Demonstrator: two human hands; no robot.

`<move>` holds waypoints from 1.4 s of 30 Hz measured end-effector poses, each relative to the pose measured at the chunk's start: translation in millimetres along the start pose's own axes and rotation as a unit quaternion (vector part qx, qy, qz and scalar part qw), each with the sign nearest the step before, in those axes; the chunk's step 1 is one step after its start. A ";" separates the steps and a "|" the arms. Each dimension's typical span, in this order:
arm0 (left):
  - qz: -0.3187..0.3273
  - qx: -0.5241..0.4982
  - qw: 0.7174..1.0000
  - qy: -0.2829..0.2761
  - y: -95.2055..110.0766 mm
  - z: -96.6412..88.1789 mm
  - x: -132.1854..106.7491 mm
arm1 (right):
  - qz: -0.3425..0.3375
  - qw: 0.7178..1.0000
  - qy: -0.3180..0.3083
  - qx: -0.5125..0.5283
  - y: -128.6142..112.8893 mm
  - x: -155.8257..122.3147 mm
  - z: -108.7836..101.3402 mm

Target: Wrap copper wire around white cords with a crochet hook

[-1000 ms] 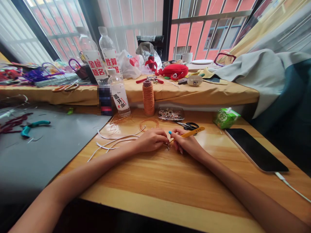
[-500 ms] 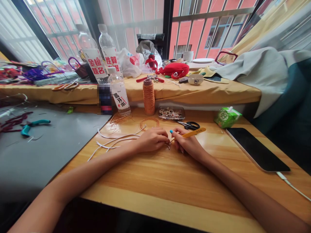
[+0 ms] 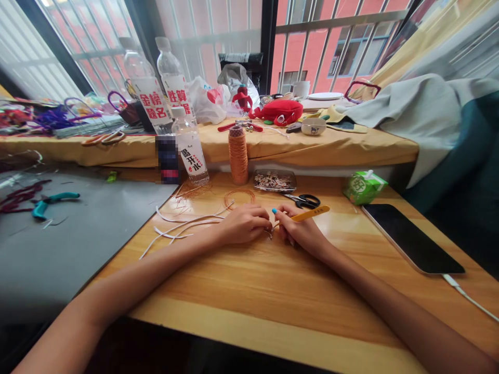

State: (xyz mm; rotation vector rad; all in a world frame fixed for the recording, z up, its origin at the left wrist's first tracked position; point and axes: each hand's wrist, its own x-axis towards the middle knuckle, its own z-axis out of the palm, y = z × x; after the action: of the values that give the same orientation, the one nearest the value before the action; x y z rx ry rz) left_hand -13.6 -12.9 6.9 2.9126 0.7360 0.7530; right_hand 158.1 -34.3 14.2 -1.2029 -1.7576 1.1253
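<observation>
Both hands rest close together on the wooden table [image 3: 273, 291]. My left hand [image 3: 244, 223] is closed in a pinch on a small piece at its fingertips, too small to make out. My right hand [image 3: 298, 228] is closed around yellow tweezers [image 3: 307, 214], whose tips point left at the pinched piece. White strips [image 3: 183, 226] lie on the table beside my left wrist. Just beyond the hands lies a coil of orange thread [image 3: 239, 197].
An orange thread spool [image 3: 238, 156], a clear tray of beads [image 3: 274, 181] and black scissors [image 3: 306, 200] stand behind the hands. A water bottle [image 3: 189, 150], a green carton [image 3: 363, 187], a phone [image 3: 411, 239] on a cable and teal pliers [image 3: 49, 201] on a grey mat [image 3: 70, 234] are around.
</observation>
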 end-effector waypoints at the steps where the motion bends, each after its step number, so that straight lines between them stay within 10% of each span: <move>1: 0.000 -0.001 1.000 -0.002 0.0 0.0 -0.1 | -0.001 1.000 -0.002 -0.006 0.0 0.0 0.2; 9: 0.000 0.014 1.000 -0.011 2.1 -1.7 1.2 | -0.121 0.971 0.039 -0.200 -5.4 0.4 0.1; 21: 0.029 0.022 0.999 -0.006 2.5 -2.4 3.2 | -0.011 0.998 -0.005 -0.061 -4.8 1.4 0.3; 36: -0.006 0.006 0.999 -0.041 2.8 3.0 8.0 | -0.129 0.964 0.081 -0.217 0.3 3.6 1.1; 42: -0.046 -0.002 0.999 0.014 2.1 -0.9 2.2 | -0.017 0.996 0.067 -0.051 0.7 7.1 -8.5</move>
State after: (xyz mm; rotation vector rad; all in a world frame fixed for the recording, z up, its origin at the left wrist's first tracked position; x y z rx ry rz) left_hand -11.4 -13.9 9.0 2.8477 0.8622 0.7873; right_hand 163.8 -25.3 17.2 -1.2754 -1.7431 0.9223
